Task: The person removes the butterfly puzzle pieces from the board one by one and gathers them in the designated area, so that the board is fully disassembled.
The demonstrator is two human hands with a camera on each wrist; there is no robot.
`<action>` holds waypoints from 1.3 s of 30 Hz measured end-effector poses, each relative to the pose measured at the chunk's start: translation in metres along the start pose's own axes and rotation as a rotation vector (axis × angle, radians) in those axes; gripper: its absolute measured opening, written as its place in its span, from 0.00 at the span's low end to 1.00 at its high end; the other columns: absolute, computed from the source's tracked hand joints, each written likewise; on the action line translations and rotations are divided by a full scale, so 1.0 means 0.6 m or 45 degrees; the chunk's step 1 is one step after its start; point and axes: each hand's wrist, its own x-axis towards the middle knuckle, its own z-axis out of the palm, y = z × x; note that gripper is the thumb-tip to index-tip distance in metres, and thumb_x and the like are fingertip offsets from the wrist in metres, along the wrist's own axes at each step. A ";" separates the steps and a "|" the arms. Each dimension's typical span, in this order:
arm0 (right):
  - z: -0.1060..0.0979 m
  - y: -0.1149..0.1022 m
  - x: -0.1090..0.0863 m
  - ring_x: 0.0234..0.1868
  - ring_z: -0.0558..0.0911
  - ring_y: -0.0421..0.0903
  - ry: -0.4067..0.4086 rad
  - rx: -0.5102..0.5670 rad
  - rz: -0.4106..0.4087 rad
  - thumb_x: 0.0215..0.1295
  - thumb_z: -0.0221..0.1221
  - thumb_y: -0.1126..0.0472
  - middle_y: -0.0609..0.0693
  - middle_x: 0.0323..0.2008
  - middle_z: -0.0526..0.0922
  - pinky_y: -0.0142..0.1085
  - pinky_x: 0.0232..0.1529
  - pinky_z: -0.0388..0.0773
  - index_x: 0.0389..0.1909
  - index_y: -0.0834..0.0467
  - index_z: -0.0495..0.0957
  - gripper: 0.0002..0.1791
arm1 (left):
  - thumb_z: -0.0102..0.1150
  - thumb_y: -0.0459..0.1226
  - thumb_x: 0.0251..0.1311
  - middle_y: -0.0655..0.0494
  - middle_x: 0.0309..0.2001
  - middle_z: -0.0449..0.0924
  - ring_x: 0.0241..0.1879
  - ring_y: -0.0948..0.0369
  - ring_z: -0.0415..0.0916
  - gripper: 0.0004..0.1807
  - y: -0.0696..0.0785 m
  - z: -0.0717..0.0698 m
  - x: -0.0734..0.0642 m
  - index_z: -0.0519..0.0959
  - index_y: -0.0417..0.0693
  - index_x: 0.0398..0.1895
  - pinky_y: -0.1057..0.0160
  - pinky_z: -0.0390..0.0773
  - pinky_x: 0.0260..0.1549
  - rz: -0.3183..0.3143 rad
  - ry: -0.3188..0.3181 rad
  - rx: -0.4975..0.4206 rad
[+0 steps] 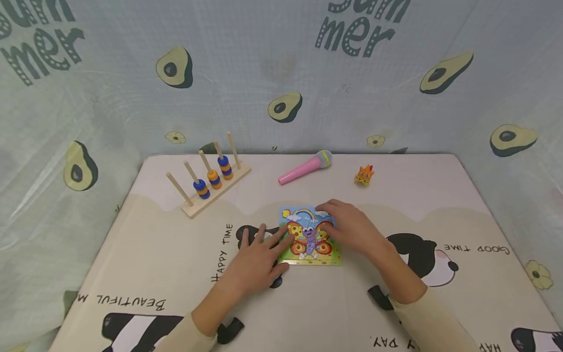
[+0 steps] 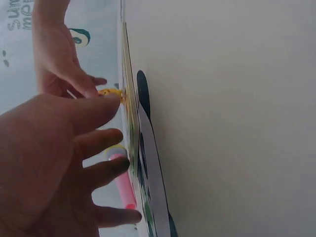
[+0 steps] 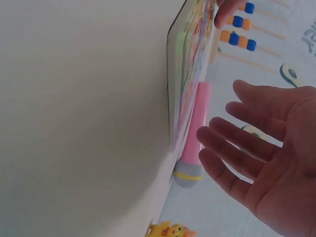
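A thin square picture board, printed with a butterfly, a sun and a rainbow, lies flat on the table; its layered edge shows in the left wrist view. My left hand is at its left side, fingers spread, with the fingertips over the left edge. Over the upper right part of the board is my right hand, its fingers loosely bent and holding nothing. In the right wrist view the right hand's fingers appear apart from the board.
A wooden peg stand with blue and orange rings is at the back left. Behind the board lies a pink toy microphone. A small orange and yellow toy figure sits at the back right. A printed cloth hangs behind the table.
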 end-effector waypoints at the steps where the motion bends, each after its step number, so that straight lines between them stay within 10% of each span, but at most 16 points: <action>1: 0.000 -0.003 0.003 0.62 0.83 0.53 -0.004 0.005 -0.009 0.69 0.67 0.58 0.53 0.61 0.83 0.53 0.64 0.79 0.65 0.58 0.79 0.24 | 0.49 0.57 0.77 0.58 0.83 0.56 0.78 0.30 0.53 0.33 0.002 0.001 0.000 0.63 0.62 0.81 0.22 0.52 0.70 -0.005 -0.002 -0.004; 39: 0.029 -0.051 0.132 0.55 0.80 0.48 -0.302 0.068 -0.206 0.68 0.66 0.67 0.52 0.59 0.82 0.45 0.62 0.79 0.63 0.56 0.81 0.23 | 0.55 0.49 0.77 0.54 0.82 0.59 0.76 0.27 0.56 0.29 0.007 0.002 0.008 0.69 0.60 0.78 0.19 0.63 0.60 -0.033 -0.008 -0.024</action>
